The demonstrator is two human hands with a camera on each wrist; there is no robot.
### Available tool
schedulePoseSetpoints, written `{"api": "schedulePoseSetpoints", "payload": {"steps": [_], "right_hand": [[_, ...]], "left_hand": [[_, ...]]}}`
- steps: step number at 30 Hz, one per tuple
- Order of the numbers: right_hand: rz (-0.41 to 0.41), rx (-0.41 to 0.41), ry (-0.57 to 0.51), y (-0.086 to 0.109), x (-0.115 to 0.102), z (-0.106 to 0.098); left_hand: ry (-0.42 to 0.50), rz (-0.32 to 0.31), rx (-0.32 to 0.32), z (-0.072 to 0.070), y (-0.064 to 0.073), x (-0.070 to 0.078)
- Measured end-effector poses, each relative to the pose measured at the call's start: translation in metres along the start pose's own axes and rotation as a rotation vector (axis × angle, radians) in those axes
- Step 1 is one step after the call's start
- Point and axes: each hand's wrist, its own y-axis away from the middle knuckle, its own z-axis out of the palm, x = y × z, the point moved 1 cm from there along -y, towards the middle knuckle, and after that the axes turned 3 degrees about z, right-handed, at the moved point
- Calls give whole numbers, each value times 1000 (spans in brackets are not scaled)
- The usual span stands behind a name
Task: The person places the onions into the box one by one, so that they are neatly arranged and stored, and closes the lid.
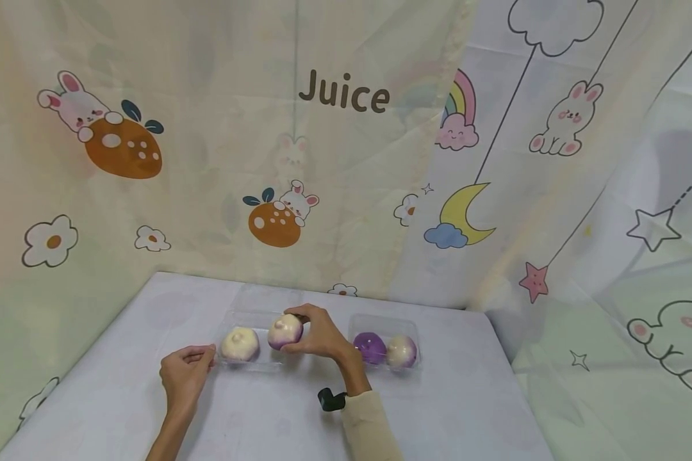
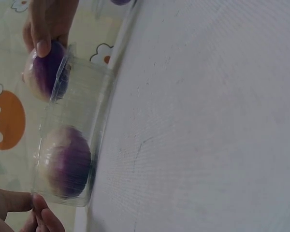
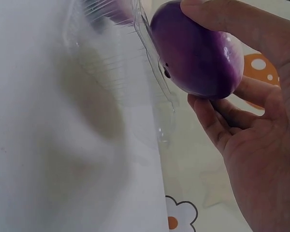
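Observation:
My right hand (image 1: 321, 334) grips a round, glossy purple-and-cream ball (image 1: 284, 333) with a small nub on top, thumb on one side and fingers on the other. It holds the ball at the rim of the right half of a clear plastic box (image 2: 79, 108). A similar ball (image 1: 239, 346) sits in that box's left half. At the box's left end, my left hand (image 1: 186, 376) pinches the rim between thumb and fingers. In the right wrist view, the held ball (image 3: 198, 55) turns its purple side to the camera, with a small dark spot on it.
To the right, a second clear box (image 1: 413, 321) holds a purple ball (image 1: 369, 347) and a cream-and-purple ball (image 1: 402, 352). Both boxes stand on a white-covered table (image 1: 455, 397). A printed curtain (image 1: 207, 160) hangs behind the table's far edge.

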Motion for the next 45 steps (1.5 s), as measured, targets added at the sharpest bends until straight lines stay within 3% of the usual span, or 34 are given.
{"api": "schedulePoseSetpoints", "payload": {"steps": [12, 30, 45], "right_hand": [[-30, 0, 38, -5, -5, -3], [-2, -30, 70, -5, -9, 5], [16, -67, 84, -7, -12, 12]], "left_hand": [[5, 7, 2, 2, -2, 6], [-11, -19, 2, 1, 0, 5], [-2, -5, 6, 1, 2, 2]]}}
